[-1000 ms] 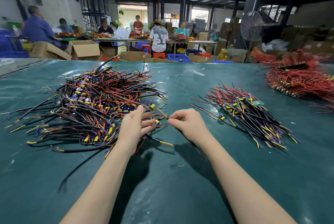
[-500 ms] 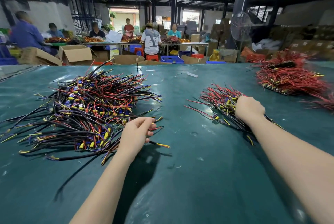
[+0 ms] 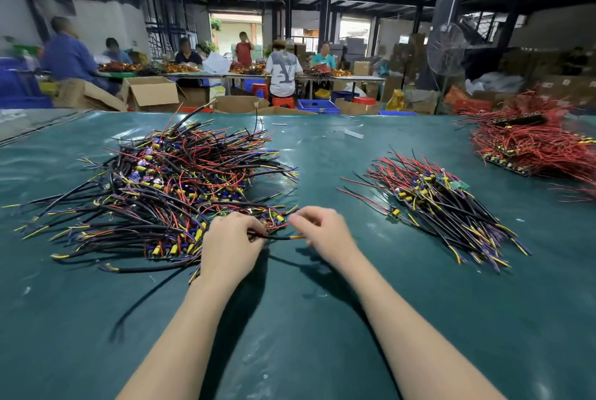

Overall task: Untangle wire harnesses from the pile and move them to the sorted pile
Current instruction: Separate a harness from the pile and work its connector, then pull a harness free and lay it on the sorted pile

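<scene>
A big tangled pile of wire harnesses [image 3: 167,193], black, red, yellow and purple, lies on the left of the green table [image 3: 290,319]. A smaller, neater sorted pile [image 3: 442,206] lies to the right. My left hand [image 3: 230,245] sits at the tangled pile's near right edge, fingers curled around a black wire harness [image 3: 279,237]. My right hand [image 3: 322,232] is just right of it, fingers pinching the same harness near its red and yellow end.
A heap of red wires with circuit boards [image 3: 535,148] sits at the far right of the table. Beyond the far edge are cardboard boxes [image 3: 151,93], blue crates [image 3: 317,106], a standing fan [image 3: 446,48] and several people at other tables.
My right hand left the sorted pile on the right and came back to the tangled pile, taking hold of a harness beside my left hand. The view shifted slightly.
</scene>
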{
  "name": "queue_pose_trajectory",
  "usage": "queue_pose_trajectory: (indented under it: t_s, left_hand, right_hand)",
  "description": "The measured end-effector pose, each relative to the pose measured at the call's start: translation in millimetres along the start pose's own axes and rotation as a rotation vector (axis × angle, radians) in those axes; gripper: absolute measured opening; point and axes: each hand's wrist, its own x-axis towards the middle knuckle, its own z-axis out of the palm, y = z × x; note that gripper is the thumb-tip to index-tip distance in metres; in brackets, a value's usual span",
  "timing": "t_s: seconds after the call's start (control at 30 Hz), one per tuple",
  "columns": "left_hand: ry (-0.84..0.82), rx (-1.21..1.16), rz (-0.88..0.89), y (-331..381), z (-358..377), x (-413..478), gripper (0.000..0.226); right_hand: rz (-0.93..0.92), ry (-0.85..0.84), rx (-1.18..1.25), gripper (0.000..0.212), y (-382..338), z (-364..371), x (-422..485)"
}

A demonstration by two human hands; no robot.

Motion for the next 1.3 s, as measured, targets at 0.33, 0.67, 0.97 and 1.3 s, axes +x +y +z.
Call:
queue_pose_trajectory:
  t_s: [0.33, 0.67, 0.97, 1.3]
  left_hand:
    - [0.370, -0.303, 0.142, 11.3, -11.0, 2.4, 0.012]
    - [0.234, -0.338, 0.461, 41.7, 6.1, -14.1, 0.034]
    - [-0.175, -0.870, -0.088, 36.5, 13.8, -9.8, 0.016]
    - [-0.150, -1.176, -0.349, 35.7, 15.7, -10.2, 0.025]
  right_hand:
    - [0.201, 0.077, 0.713, 0.010, 14.0, -10.8, 1.3]
    - [0.106, -0.153, 0.941, 0.021, 5.0, 6.2, -3.1]
    - [0.172, -0.059, 0.992, 0.027, 13.7, -4.4, 1.4]
    - [0.079, -0.015, 0.841, 0.035, 7.9, 3.3, -2.1]
